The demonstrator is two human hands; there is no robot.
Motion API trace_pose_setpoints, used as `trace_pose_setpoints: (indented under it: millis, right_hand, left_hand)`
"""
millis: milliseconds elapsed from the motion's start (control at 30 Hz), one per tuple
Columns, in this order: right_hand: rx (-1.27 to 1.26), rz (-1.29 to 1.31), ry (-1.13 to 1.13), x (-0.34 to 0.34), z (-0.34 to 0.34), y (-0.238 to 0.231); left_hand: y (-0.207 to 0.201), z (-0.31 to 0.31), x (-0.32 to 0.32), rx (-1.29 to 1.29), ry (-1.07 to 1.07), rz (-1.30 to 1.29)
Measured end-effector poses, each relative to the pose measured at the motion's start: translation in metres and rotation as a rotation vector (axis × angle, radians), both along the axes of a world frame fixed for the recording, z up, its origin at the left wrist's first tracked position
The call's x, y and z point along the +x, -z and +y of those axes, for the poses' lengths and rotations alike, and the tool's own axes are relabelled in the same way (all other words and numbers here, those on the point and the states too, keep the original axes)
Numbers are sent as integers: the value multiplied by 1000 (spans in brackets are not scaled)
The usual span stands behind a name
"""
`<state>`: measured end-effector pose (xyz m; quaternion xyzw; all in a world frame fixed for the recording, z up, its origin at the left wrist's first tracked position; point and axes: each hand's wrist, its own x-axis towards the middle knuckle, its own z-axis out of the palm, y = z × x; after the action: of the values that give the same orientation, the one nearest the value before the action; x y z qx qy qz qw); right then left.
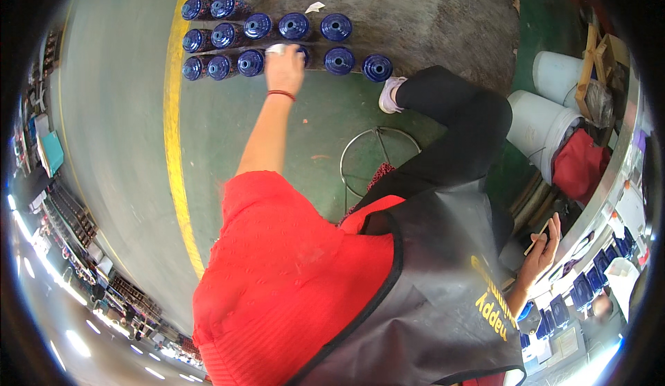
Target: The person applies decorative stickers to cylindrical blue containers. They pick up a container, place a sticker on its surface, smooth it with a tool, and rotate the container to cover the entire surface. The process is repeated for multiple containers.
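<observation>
My left hand [284, 74], blurred by motion, reaches out to the front row of blue vessels. Its fingers bend over one blue vessel [303, 55], which they mostly hide. Something white [276, 49] shows at the fingertips; I cannot make out what it is. On both sides stand more blue vessels, such as one blue vessel [339, 61] to the right, with round ringed tops and a hole in the middle. Down at the right, beside the workbench, my right hand [546, 249] has its fingers fairly straight around a thin pale stick [533, 243].
The vessels stand on a dark board [429, 12] over the green floor, beside a yellow line [173, 129]. A round metal stool frame [344, 161] is near my leg. White buckets [537, 126] and a red cloth [580, 164] are at the right, by the workbench [589, 213].
</observation>
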<state>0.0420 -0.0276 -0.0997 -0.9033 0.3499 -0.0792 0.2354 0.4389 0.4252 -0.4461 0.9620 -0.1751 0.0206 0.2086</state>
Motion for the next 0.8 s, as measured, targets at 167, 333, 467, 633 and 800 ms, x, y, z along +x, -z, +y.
trace_pose_setpoints:
  millis: [167,333,467,633,800]
  right_hand:
    - [-607,65,-210,-11,-45,-25]
    - [-836,24,-249,-22,-132,-34]
    - [-778,63,-313,-16,-171,-8]
    - [-881,355,-166,10,-202,-3]
    - [-950,270,-196,18,-244,2]
  left_hand:
    - [-9,-128,-47,-6,307,311]
    - [11,-175,-63,221,297,365]
    - [23,-175,-61,240,318,347]
    - [24,-173,-56,138,374,341]
    - [7,-187,-31,4,275,389]
